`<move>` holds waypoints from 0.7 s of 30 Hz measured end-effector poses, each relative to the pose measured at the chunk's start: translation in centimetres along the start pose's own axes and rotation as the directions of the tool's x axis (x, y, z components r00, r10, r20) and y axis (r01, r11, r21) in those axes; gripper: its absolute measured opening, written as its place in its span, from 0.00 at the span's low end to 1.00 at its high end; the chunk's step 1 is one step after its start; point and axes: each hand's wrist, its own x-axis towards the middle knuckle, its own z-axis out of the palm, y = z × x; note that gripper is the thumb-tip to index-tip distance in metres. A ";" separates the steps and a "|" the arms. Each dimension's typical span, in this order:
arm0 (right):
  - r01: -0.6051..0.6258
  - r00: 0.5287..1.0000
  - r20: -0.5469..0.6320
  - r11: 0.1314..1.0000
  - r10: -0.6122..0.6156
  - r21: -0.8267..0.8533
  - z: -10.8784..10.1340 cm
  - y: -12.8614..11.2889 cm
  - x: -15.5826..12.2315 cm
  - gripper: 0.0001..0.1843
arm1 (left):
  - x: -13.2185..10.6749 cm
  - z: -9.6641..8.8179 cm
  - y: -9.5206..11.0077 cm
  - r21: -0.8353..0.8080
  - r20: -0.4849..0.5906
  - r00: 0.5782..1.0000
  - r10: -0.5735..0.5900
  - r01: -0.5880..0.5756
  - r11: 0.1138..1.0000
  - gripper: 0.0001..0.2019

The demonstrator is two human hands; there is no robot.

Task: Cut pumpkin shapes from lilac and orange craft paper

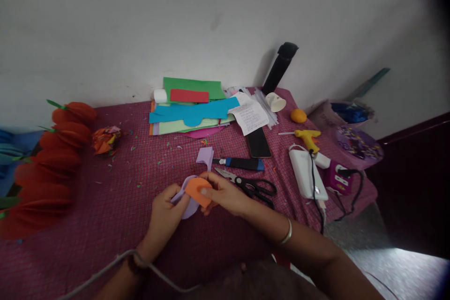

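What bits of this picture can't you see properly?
All in the head view:
lilac paper: mostly hidden by the orange paper piece and by the left hand and right hand holding them.
white note: writing too small to read.
orange paper flowers: blurred, cut off by the left edge.

The orange piece (pixel 197 189) and lilac sheet (pixel 189 207) I hold look like smooth matt paper, the worktop (pixel 105 206) wears rough woven cloth, and the scissors (pixel 250 186) have metal blades and black plastic handles.
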 end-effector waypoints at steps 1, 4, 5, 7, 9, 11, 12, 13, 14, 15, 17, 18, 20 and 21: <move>-0.013 1.000 -0.010 1.000 0.013 0.024 0.0 0.1 0.1 0.22 | -0.1 0.0 0.1 0.081 -0.036 0.996 0.084 -0.081 0.993 0.14; -0.040 0.996 -0.080 0.999 0.040 -0.003 0.0 0.3 0.4 0.17 | -0.2 -0.5 0.5 0.197 -0.061 0.975 0.215 -0.200 0.960 0.09; -0.051 0.993 -0.107 0.998 0.047 -0.030 -0.1 0.4 0.5 0.14 | -0.1 -0.9 0.6 0.195 -0.078 0.975 0.208 -0.190 0.962 0.08; -0.037 0.984 -0.177 0.994 0.018 -0.105 -0.5 0.2 0.6 0.09 | 0.5 -1.9 0.8 0.163 -0.146 0.979 0.140 -0.115 0.980 0.09; 0.025 0.965 -0.254 0.985 -0.068 -0.169 -1.2 -0.2 0.7 0.08 | 1.2 -3.1 0.6 0.093 -0.097 0.995 0.009 0.000 0.996 0.11; 0.100 0.940 -0.302 0.976 -0.157 -0.194 -1.8 -0.7 0.7 0.09 | 2.0 -3.9 0.1 0.041 0.162 0.981 -0.104 0.098 0.994 0.12; 0.124 0.933 -0.311 0.973 -0.180 -0.193 -2.0 -1.0 0.6 0.10 | 2.2 -4.1 -0.3 0.035 0.315 0.942 -0.113 0.107 0.994 0.11; 0.133 0.932 -0.310 0.973 -0.188 -0.190 -2.2 -1.2 0.6 0.10 | 2.4 -4.2 -0.7 0.039 0.431 0.898 -0.090 0.081 0.996 0.10; 0.134 0.933 -0.306 0.972 -0.190 -0.193 -2.2 -1.3 0.5 0.11 | 2.5 -4.1 -1.0 0.049 0.480 0.876 -0.043 0.022 0.999 0.09; 0.128 0.937 -0.296 0.971 -0.185 -0.202 -2.2 -1.4 0.5 0.11 | 2.5 -3.9 -1.2 0.070 0.471 0.882 0.018 -0.058 0.996 0.08; 0.100 0.948 -0.272 0.968 -0.163 -0.232 -2.0 -1.4 0.4 0.10 | 2.3 -3.5 -1.2 0.140 0.316 0.935 0.159 -0.212 0.967 0.10; 0.089 0.953 -0.258 0.961 -0.159 -0.263 -1.8 -1.4 0.3 0.09 | 2.2 -3.4 -1.1 0.179 0.209 0.953 0.218 -0.256 0.950 0.12; 0.099 0.953 -0.231 0.923 -0.195 -0.372 -1.4 -1.2 0.2 0.07 | 1.9 -3.2 -0.7 0.195 0.057 0.963 0.264 -0.270 0.943 0.12; 0.118 0.948 -0.216 0.889 -0.234 -0.443 -1.2 -1.1 0.2 0.05 | 1.7 -3.1 -0.4 0.161 0.033 0.969 0.246 -0.249 0.955 0.12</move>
